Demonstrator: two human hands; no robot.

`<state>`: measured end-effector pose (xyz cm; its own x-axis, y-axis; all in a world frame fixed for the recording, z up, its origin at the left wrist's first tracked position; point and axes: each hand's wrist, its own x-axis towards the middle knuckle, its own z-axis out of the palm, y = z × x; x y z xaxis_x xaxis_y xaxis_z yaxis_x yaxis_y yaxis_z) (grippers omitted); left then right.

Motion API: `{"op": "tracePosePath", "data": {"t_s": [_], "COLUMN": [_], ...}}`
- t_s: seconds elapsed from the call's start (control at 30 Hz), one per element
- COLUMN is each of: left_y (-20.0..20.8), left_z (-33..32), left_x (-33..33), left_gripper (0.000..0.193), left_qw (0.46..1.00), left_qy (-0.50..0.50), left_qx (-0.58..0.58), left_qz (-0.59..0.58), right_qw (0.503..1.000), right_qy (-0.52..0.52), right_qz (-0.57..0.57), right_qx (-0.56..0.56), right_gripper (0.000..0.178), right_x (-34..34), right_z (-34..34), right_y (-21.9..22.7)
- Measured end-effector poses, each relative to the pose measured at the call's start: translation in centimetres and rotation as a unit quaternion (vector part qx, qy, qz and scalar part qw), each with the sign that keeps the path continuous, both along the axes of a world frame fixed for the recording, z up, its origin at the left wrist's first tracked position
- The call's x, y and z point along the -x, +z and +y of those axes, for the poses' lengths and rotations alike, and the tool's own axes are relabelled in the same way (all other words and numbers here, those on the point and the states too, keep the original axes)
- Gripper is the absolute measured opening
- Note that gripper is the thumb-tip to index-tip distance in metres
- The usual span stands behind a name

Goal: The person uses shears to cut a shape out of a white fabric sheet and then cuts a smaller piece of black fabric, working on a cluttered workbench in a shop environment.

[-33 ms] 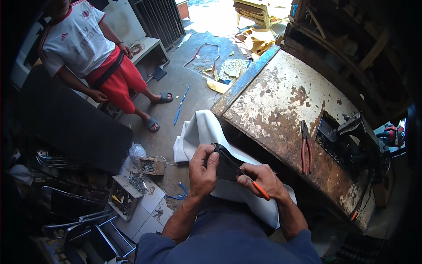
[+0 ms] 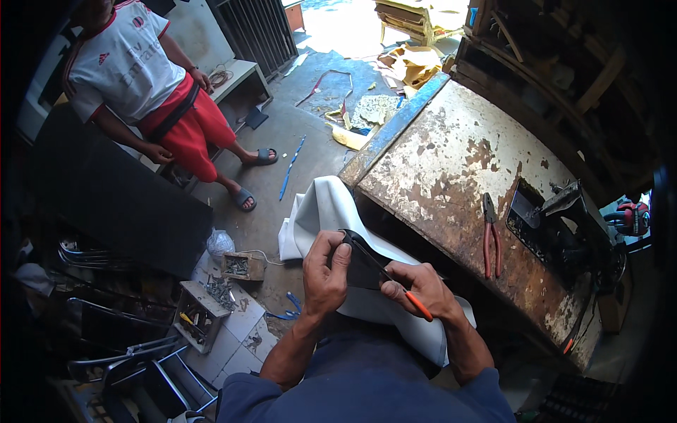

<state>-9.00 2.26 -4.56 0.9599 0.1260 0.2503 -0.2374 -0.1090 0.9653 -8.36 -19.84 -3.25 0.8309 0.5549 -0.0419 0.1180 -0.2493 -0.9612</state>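
Your left hand (image 2: 326, 278) clamps one black piece (image 2: 364, 272), your right hand (image 2: 425, 290) one orange-handled tool (image 2: 419, 306); two boxes (image 2: 255, 267) hold small loose items (image 2: 238, 265).

Head feed, I see: left hand (image 2: 326, 278) pinching black piece (image 2: 364, 268) | right hand (image 2: 427, 289) on orange-handled tool (image 2: 419, 307), at piece's edge | white sheet (image 2: 321, 211) beneath | 1 pair red-handled pliers (image 2: 488, 247) on flaking bench (image 2: 434, 158) | 1 person (image 2: 127, 67) standing, upper left.

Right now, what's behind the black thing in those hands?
White material shows above and below the black piece. Whatever is straight behind it is covered, so I can't tell.
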Motion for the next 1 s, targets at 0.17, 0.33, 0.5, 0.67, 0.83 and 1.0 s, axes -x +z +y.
{"op": "tracePosePath", "data": {"t_s": [0.17,0.33,0.5,0.67,0.83,1.0], "left_y": [0.5,0.7,0.7,0.6,0.9,1.6], "left_z": [0.0,0.1,0.2,0.4,0.3,0.6], "left_x": [-0.1,0.1,0.2,0.2,0.2,0.2], "left_gripper": [0.011,0.011,0.011,0.012,0.012,0.013], "left_qw": [1.0,1.0,1.0,1.0,1.0,0.999], "left_qy": [-0.002,0.006,0.014,0.015,0.013,0.01], "left_qx": [0.005,-0.005,-0.006,-0.007,-0.003,-0.032], "left_qz": [0.0,0.003,0.005,0.002,0.009,0.011], "right_qw": [1.0,1.0,1.0,1.0,1.0,0.999], "right_qy": [-0.005,0.002,0.011,0.007,0.005,0.014], "right_qz": [-0.011,0.007,0.004,-0.01,-0.024,-0.035], "right_qx": [-0.005,-0.005,0.001,0.002,-0.006,-0.014], "right_gripper": [0.054,0.053,0.051,0.051,0.052,0.051], "right_x": [-0.2,-0.2,-0.2,-0.2,-0.3,-0.8], "right_z": [0.3,0.3,0.3,0.5,0.6,1.1], "right_y": [0.0,0.3,0.1,0.2,0.0,-0.4]}}
